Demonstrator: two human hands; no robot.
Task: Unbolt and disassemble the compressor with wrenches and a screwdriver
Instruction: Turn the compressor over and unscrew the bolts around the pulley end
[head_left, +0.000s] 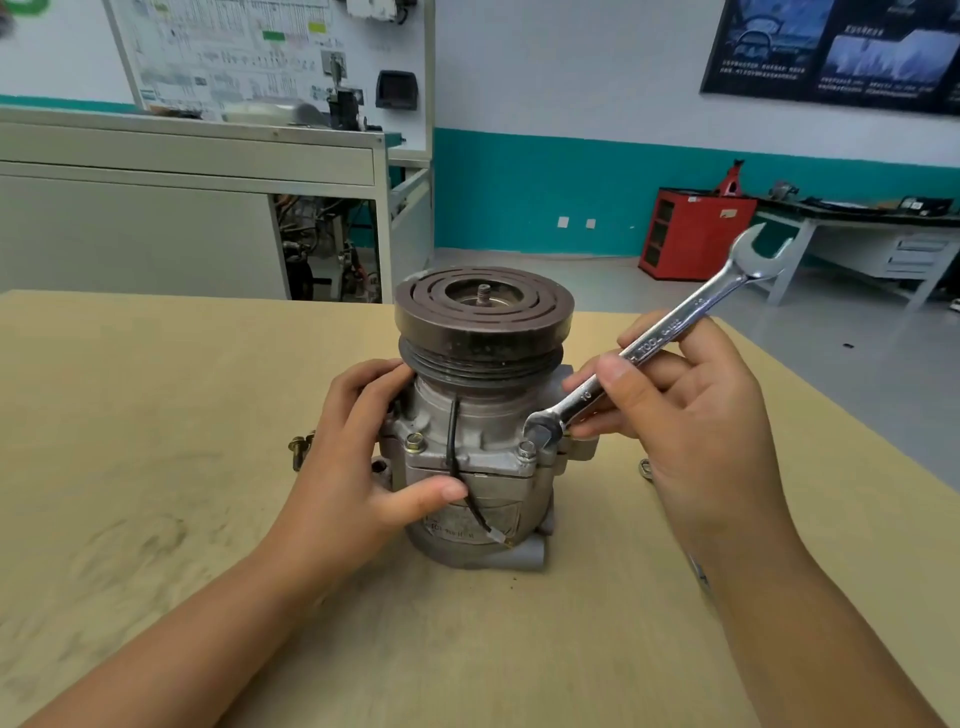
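Note:
A grey compressor (485, 483) stands upright on the wooden table (156, 519), its dark grooved pulley (483, 322) on top. My left hand (358, 467) grips its body from the left, thumb across the front. My right hand (696, 415) holds a shiny open-ended wrench (660, 338) by the shaft. The wrench's lower jaw sits at a bolt (527, 449) on the flange's right side. A second bolt (414, 442) shows on the flange's front left. A black wire (453, 441) runs down the housing.
Loose bolts (300, 449) lie on the table left of the compressor, and a small metal part (645, 467) lies to its right. Beyond the table stand a grey training bench (208, 208), a red cabinet (691, 234) and a workbench (883, 244).

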